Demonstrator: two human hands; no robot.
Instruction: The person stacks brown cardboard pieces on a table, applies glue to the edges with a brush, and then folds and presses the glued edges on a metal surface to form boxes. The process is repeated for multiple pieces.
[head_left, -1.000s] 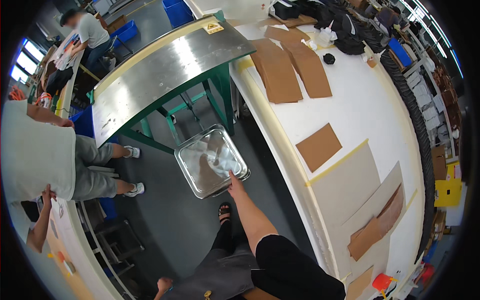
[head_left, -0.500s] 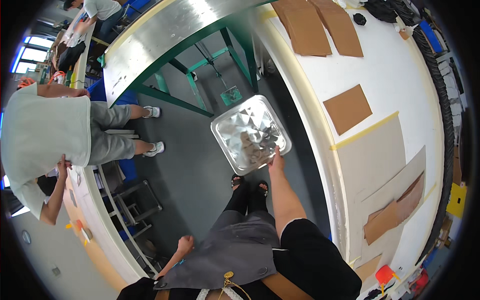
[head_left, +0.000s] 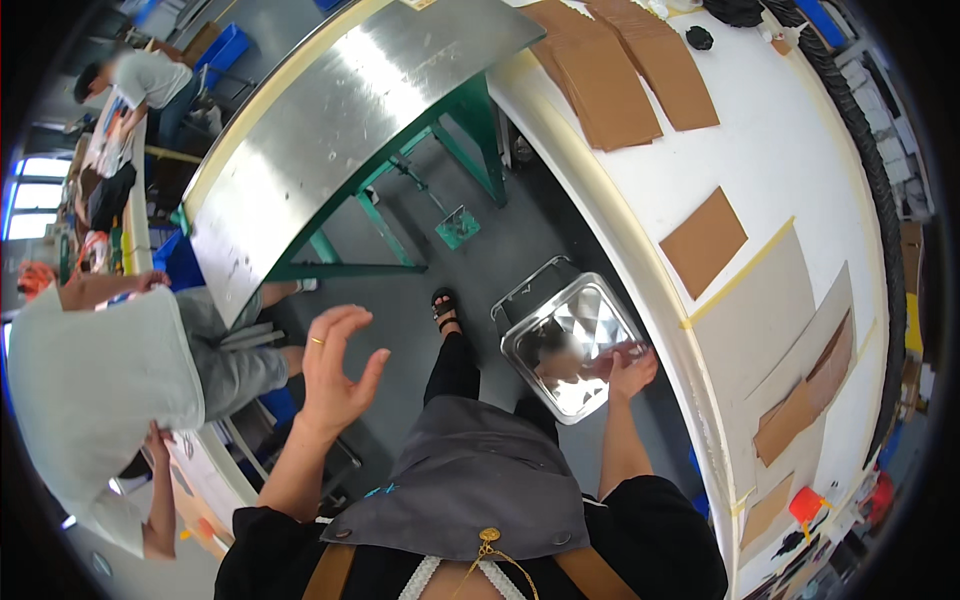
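Note:
A shiny square metal stool (head_left: 585, 318) with a faceted seat stands on the floor to my right, close to the white table's side. Its tubular metal frame shows beyond the far edge of the seat. My right hand (head_left: 632, 372) grips the near right edge of the seat, and the fingers are mirrored in the metal. On the left, my left hand (head_left: 338, 370) is raised in the air, fingers apart and slightly curved, with nothing in it.
Ahead is a steel-topped table (head_left: 330, 110) on green legs, with a green pedal (head_left: 458, 228) beneath. The white table (head_left: 770, 150) on the right bears brown sheets (head_left: 704, 242). A person (head_left: 110, 360) stands at left; another person (head_left: 150, 85) works farther back.
The stool has shifted right toward the white table, my right hand still on its edge. My left hand has come up from beside my body and opened. One foot has stepped forward.

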